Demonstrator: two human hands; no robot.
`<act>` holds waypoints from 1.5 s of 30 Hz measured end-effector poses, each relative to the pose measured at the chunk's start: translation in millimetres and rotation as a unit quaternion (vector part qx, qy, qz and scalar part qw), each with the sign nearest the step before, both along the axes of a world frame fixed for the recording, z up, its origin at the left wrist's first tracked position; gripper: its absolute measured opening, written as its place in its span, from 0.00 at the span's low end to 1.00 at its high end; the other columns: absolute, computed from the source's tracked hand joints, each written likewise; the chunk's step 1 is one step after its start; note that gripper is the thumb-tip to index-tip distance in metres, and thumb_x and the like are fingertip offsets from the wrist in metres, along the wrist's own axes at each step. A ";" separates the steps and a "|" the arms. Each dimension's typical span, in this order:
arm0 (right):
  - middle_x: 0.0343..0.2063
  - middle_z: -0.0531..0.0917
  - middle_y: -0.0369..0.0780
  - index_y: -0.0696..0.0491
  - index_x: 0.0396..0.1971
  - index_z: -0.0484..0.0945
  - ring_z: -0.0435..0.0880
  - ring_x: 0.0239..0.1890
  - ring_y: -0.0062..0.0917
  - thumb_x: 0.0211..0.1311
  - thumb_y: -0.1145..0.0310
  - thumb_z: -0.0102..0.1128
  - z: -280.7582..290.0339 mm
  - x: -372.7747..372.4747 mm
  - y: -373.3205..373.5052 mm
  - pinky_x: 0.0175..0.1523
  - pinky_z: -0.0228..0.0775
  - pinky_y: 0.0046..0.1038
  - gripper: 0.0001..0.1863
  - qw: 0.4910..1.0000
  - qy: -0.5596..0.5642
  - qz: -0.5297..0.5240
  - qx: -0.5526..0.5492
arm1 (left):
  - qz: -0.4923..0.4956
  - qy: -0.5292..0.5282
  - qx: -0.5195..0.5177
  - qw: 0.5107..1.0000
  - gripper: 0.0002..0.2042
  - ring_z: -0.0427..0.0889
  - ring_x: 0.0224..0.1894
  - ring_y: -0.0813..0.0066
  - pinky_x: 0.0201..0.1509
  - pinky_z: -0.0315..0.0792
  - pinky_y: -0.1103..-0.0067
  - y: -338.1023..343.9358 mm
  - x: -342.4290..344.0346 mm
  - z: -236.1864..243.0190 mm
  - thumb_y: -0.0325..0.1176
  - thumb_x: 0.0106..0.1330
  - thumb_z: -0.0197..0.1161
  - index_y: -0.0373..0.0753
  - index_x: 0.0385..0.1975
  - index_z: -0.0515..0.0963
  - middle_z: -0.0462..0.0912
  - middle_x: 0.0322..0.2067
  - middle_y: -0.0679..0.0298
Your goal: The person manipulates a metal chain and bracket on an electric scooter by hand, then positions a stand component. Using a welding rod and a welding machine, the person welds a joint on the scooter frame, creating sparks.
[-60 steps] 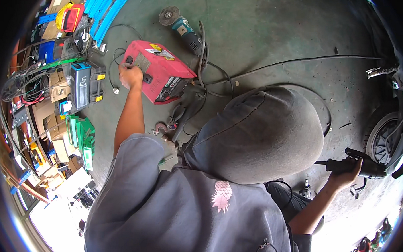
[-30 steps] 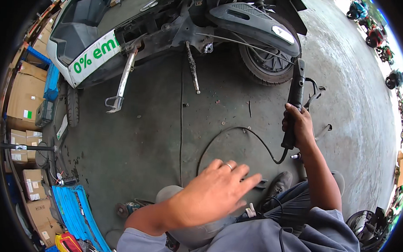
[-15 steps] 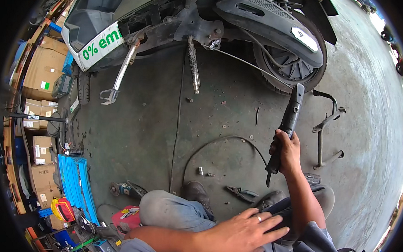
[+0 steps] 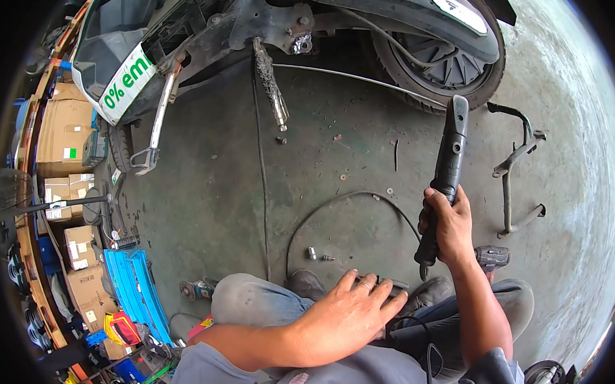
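My right hand is closed round the black handle of a welding electrode holder, held upright over the floor. A long thin electrode rod runs left from its jaw; the far end lies near the motorbike frame, beneath a bright silvery weld patch. From the holder's bottom a dark cable loops over the floor. My left hand hovers above my lap, fingers spread, a ring on one finger, holding nothing. It partly hides the pliers on the floor.
A kickstand and a dark, rough-coated leg hang from the motorbike. To the right lie a bent metal stand and a cordless drill. Two small sockets and an angle grinder rest near my feet; boxes line the left.
The view has shifted, bringing the motorbike higher and leftward in it. My left hand has moved left and up, over the pliers. The right hand still grips the electrode holder.
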State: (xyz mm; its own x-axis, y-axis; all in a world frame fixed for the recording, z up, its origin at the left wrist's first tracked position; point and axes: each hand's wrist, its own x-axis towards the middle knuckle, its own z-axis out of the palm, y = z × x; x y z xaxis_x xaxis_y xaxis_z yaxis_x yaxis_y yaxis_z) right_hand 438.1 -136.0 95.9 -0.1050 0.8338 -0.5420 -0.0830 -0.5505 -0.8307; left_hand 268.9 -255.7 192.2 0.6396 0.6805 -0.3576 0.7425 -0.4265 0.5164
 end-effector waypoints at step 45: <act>0.16 0.74 0.34 0.57 0.35 0.67 0.73 0.13 0.17 0.59 0.73 0.57 11.3 -8.0 -10.0 0.18 0.65 0.21 0.09 0.985 -0.119 0.001 0.127 | -0.014 0.049 0.030 0.998 0.30 0.74 0.54 0.59 0.58 0.64 0.64 -7.9 -13.7 1.2 0.43 0.59 0.65 0.37 0.60 0.68 0.74 0.53 0.52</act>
